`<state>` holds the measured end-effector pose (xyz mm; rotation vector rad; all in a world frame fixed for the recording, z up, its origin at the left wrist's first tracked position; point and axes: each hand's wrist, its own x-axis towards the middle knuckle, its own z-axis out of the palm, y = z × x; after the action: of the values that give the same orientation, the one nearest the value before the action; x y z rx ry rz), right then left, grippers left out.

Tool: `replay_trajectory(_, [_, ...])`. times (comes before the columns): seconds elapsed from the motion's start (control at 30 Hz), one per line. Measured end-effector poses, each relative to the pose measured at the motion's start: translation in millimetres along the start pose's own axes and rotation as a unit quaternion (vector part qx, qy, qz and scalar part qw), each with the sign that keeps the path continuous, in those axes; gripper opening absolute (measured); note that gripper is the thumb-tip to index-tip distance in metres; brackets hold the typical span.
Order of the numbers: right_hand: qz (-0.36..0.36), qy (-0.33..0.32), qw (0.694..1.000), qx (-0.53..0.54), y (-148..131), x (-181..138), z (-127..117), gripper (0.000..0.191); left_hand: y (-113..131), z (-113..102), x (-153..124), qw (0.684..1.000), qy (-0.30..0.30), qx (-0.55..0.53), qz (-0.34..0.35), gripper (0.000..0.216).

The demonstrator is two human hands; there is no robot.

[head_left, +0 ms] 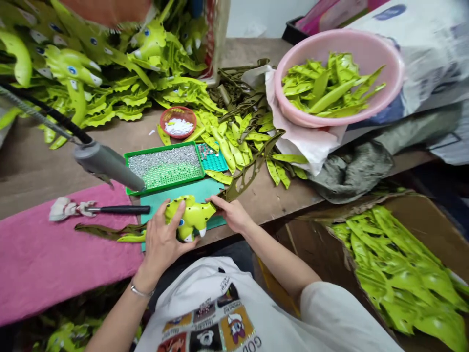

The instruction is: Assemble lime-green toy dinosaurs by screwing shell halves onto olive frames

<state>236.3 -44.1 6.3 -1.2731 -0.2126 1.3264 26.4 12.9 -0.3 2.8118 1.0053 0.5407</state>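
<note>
My left hand (160,239) is wrapped round a lime-green plastic toy dinosaur head (194,214) with blue eyes and white horn tips. At the head's right end, the fingers of my right hand (234,213) pinch a dark olive plastic strip (251,176) with cut-out holes, which reaches up and right over the table. Under the head lies a teal mat (212,188). Left of my left hand, another olive strip (106,230) and a green curved piece (132,237) rest on a pink cloth (66,259). A hammer (122,209) with a cloth-wrapped head lies just above them.
A grey power screwdriver (106,164) hangs over a green tray (126,159) of small metal parts. A teal tray (222,165) and red basket (163,117) hold small pieces. Green parts fill a pink basin (289,110), a cardboard box (421,210) and the back left.
</note>
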Motion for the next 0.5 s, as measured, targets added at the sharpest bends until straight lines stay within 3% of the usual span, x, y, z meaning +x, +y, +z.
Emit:
replay_trajectory(0.17, [0.014,-0.009,1.0,0.005,6.8,-9.0,2.9,0.049,1.1,1.6,-0.7,1.0,-0.006,-0.004,0.002,0.086])
replay_trajectory(0.33, [-0.078,-0.013,0.993,-0.088,5.0,-14.9,8.4,0.038,-1.2,-2.9,-9.1,1.0,0.007,-0.002,-0.007,0.087])
replay_trajectory(0.43, [-0.1,-0.008,0.992,-0.083,-4.3,-15.1,13.7,0.035,3.5,-3.2,-29.1,0.991,0.121,-0.051,-0.036,0.085])
replay_trajectory(0.5, [-0.121,-0.01,0.991,-0.062,-11.3,-18.8,18.7,0.035,12.2,1.7,-44.2,0.959,0.207,-0.153,-0.119,0.074])
